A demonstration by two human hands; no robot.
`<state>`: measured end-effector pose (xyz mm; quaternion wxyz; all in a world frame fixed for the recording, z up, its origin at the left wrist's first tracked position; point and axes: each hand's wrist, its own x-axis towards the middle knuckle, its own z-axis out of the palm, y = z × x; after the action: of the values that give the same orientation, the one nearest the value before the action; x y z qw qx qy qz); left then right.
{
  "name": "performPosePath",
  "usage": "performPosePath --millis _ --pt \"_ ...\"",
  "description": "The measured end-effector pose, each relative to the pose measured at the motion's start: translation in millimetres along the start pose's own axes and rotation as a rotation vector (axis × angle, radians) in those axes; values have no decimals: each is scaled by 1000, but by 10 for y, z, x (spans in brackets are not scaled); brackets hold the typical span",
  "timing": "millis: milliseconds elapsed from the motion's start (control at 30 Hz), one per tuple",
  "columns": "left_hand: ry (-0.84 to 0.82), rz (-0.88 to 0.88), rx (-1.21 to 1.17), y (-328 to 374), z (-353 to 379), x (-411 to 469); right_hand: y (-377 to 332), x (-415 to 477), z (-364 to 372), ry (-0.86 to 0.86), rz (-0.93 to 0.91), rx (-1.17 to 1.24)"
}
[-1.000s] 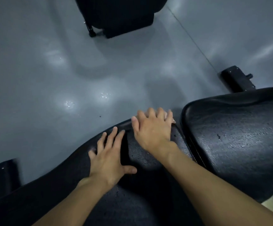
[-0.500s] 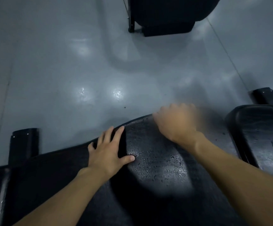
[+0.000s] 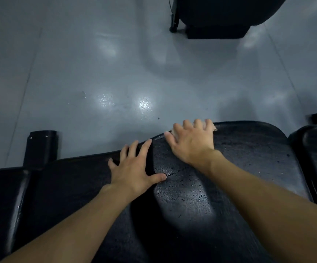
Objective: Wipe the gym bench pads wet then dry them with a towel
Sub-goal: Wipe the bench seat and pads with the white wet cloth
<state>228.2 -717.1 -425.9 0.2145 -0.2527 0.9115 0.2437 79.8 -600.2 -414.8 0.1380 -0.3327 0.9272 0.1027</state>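
long black textured bench pad (image 3: 191, 196), left hand (image 3: 134, 168) flat on it, right hand (image 3: 191, 141) pressing a pale cloth (image 3: 174, 133) at its far edge, glossy grey floor (image 3: 97, 82) below

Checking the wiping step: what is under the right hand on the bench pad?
A pale cloth peeks out from beneath the right hand, which presses it on the black bench pad. The hand covers most of the cloth, so its size cannot be seen.
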Motion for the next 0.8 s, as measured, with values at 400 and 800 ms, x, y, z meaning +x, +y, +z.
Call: performPosePath --millis 400,800 --pt "59 -21 -39 -537 30 -151 -117 5 38 7 162 -59" --pt "25 -186 -107 -1478 -11 -432 -349 35 87 46 113 -25"
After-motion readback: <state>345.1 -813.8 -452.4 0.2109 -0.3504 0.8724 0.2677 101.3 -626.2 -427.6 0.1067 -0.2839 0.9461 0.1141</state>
